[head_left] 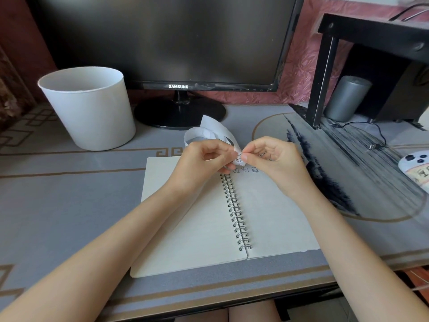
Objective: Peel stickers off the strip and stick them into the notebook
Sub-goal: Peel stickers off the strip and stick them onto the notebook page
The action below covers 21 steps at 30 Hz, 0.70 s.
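Observation:
A spiral notebook (199, 224) lies open on the desk, its blank pages facing up. Three small stickers (245, 169) sit in a row at the top of the right page. A white curling sticker strip (209, 130) loops up behind my hands. My left hand (204, 161) grips the near end of the strip above the notebook's top edge. My right hand (271, 159) pinches a small sticker (239, 159) at that end of the strip between thumb and forefinger. Both hands hover over the top of the spiral binding.
A white bucket (90, 108) stands at the back left. A monitor (176, 43) on a round base sits behind the notebook. At the right are a black shelf frame (325, 73), a grey cylinder (346, 98), a cable and a phone (415, 168).

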{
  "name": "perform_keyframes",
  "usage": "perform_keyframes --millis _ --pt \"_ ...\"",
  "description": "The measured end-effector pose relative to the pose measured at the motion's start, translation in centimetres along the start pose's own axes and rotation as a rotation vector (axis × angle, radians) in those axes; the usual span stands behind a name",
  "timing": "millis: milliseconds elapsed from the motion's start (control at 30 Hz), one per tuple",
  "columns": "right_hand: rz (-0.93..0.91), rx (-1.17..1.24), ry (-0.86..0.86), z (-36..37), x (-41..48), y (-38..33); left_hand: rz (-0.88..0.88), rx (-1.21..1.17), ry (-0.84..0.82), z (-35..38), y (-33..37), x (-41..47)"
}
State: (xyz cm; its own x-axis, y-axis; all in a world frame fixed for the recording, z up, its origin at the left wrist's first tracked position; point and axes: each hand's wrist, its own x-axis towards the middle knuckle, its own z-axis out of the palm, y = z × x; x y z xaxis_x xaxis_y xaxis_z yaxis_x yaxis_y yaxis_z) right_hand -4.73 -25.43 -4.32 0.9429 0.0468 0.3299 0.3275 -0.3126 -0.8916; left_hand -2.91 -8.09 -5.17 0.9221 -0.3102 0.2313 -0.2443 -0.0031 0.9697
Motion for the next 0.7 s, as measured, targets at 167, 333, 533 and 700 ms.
perform_keyframes --millis 167,333,533,700 --pt "0.017 -0.079 -0.001 0.0 0.0 0.1 -0.019 0.000 0.013 0.1 0.1 0.0" --pt "-0.045 -0.219 -0.055 0.0 -0.3 0.0 -0.042 0.027 0.046 -0.1 -0.1 0.0" --pt "-0.190 -0.220 -0.093 0.0 -0.4 -0.3 -0.071 -0.006 0.090 -0.3 0.1 0.2" --pt "0.040 -0.050 -0.071 -1.3 -0.2 -0.6 -0.076 -0.003 0.105 -0.4 0.1 0.3"
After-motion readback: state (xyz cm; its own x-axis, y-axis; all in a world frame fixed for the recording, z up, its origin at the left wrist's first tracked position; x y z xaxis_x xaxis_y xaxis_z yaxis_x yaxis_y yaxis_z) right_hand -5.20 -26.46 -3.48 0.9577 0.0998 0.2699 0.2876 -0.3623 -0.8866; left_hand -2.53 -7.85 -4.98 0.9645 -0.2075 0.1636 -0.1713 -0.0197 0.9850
